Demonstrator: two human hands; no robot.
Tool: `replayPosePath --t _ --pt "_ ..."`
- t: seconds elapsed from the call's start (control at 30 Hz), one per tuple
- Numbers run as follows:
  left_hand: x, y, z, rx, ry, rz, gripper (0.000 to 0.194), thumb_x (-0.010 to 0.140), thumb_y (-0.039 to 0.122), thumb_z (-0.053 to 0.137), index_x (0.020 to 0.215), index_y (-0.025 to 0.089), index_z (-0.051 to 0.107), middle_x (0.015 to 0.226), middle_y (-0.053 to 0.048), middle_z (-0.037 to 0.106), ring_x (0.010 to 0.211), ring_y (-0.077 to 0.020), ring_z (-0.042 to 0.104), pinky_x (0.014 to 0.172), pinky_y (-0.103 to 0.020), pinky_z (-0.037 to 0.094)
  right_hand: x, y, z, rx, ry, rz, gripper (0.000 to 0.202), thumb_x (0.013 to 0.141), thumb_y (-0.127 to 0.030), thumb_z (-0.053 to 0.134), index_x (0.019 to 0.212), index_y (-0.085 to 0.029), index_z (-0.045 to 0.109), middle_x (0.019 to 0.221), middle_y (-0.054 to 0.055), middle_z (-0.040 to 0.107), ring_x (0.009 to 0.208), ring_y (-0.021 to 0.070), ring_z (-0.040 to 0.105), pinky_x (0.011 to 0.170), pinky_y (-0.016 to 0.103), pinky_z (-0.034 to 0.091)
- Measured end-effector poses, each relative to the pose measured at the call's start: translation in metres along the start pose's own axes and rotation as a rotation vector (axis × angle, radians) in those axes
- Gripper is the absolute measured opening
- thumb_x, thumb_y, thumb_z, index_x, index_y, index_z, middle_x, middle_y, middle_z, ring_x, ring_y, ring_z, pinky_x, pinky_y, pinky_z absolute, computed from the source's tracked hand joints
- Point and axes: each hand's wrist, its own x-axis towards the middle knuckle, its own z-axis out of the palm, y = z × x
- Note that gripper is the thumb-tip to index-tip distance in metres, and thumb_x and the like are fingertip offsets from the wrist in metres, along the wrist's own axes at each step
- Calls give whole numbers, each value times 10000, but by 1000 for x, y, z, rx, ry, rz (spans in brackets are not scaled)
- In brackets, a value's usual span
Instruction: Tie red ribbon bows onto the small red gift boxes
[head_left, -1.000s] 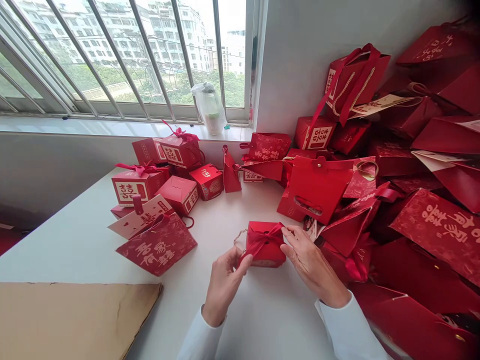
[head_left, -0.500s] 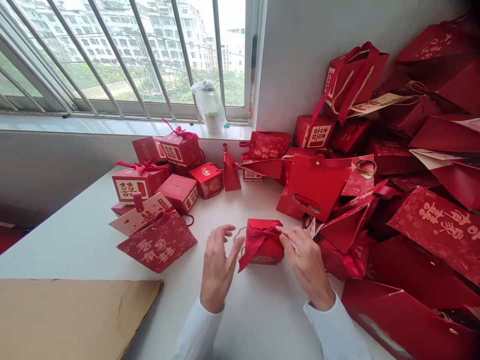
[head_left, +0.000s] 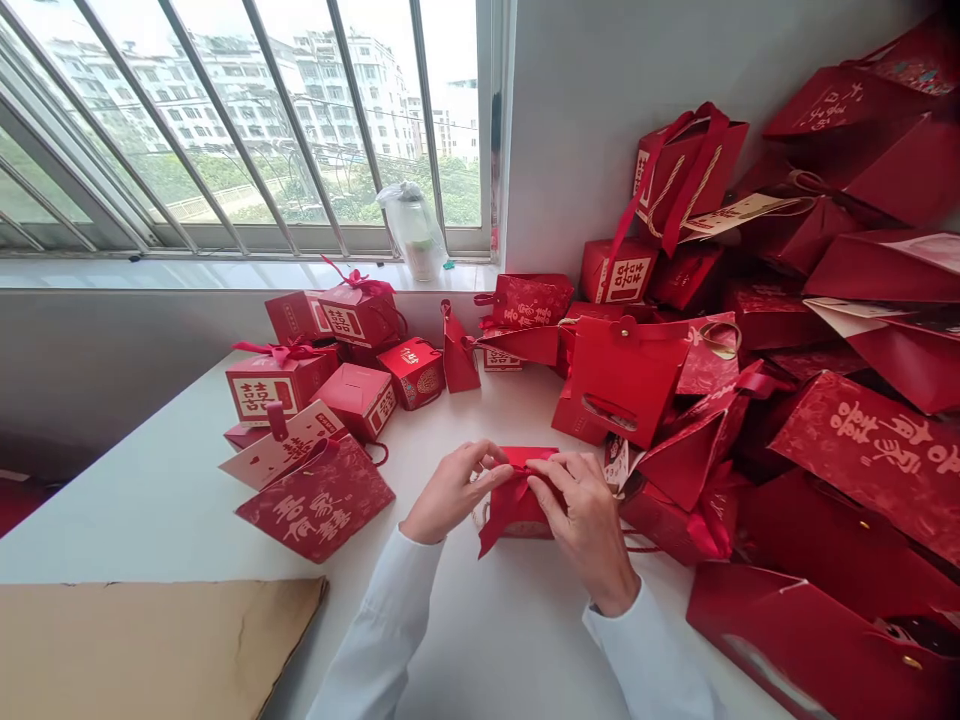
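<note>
A small red gift box [head_left: 535, 526] stands on the white table in front of me. It has a red ribbon [head_left: 498, 518] tied across its top, one tail hanging down the front. My left hand [head_left: 453, 491] reaches in from the left, thumb and fingertips closed on the ribbon near its knot. From the right, my right hand [head_left: 586, 522] pinches the ribbon on the other side of the knot. Both hands cover part of the box top, and a rope handle shows beside it.
Red boxes [head_left: 356, 398] and a flat patterned bag [head_left: 322, 505] lie to the left. Many red gift bags [head_left: 817, 520] pile up at right. Cardboard [head_left: 150, 650] covers the near left corner. A plastic-wrapped cup [head_left: 417, 240] stands on the sill [head_left: 300, 273] below the barred window.
My left hand has moved right and closed on the ribbon. My right hand has shifted left from the box's edge to the knot. The view has tilted slightly.
</note>
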Motion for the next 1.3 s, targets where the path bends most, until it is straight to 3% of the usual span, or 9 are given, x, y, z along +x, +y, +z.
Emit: replayPosePath --t 0.33,0.47,0.6,0.83,0.97,1.03,1.13,1.2,1.3 --pt "23 8 -4 301 -20 67 341 851 395 412 622 188 555 687 -12 553 700 -163 484 681 -263 356 4 -5 9 33 21 112 119 856 -190 545 824 -234 651 826 29 623 832 217 472 768 364 428" --pt "42 2 -6 307 -93 152 463 859 505 370 558 190 527 659 -12 532 649 -152 455 684 -263 347 0 -5 12 -4 52 121 112 844 -186 548 804 -234 641 820 36 628 831 230 468 754 375 418" --pt "55 -7 -2 312 -90 197 492 835 565 389 547 193 533 656 -21 538 667 -162 450 728 -280 353 -2 -3 17 -56 57 135 93 834 -189 556 799 -227 634 818 36 635 828 231 471 762 379 407" --pt "57 -14 1 258 -114 179 491 823 590 388 578 194 546 663 -9 535 659 -151 442 690 -257 343 -5 -5 17 -53 78 150 94 838 -205 549 790 -228 626 823 31 644 831 224 483 792 374 392" --pt "55 -11 -2 207 -147 183 440 844 533 410 612 191 560 647 3 536 628 -136 446 643 -242 340 -8 -6 8 17 87 171 101 863 -245 524 876 -235 624 880 29 641 858 220 499 809 370 397" --pt "48 -7 -3 171 -90 169 359 855 483 430 708 194 585 730 -8 577 685 -146 482 653 -243 358 -8 -1 1 47 140 198 158 894 -279 467 938 -237 613 922 41 632 883 221 518 814 375 405" --pt "33 0 -1 173 93 147 244 865 396 458 794 202 587 847 -26 596 809 -174 510 731 -275 389 -5 9 -11 67 161 259 236 916 -269 385 1020 -227 593 989 63 608 895 212 554 766 351 443" --pt "22 6 5 196 179 163 183 856 347 492 791 209 594 847 -26 589 849 -188 506 785 -305 395 1 15 -16 55 102 250 269 899 -235 387 1084 -224 582 1039 74 586 893 206 575 743 338 463" --pt "11 13 19 208 196 200 141 845 294 529 774 213 620 830 -30 582 860 -198 483 801 -324 407 10 23 -16 21 -1 168 325 855 -187 437 1148 -237 571 1062 73 574 916 215 583 784 356 468"
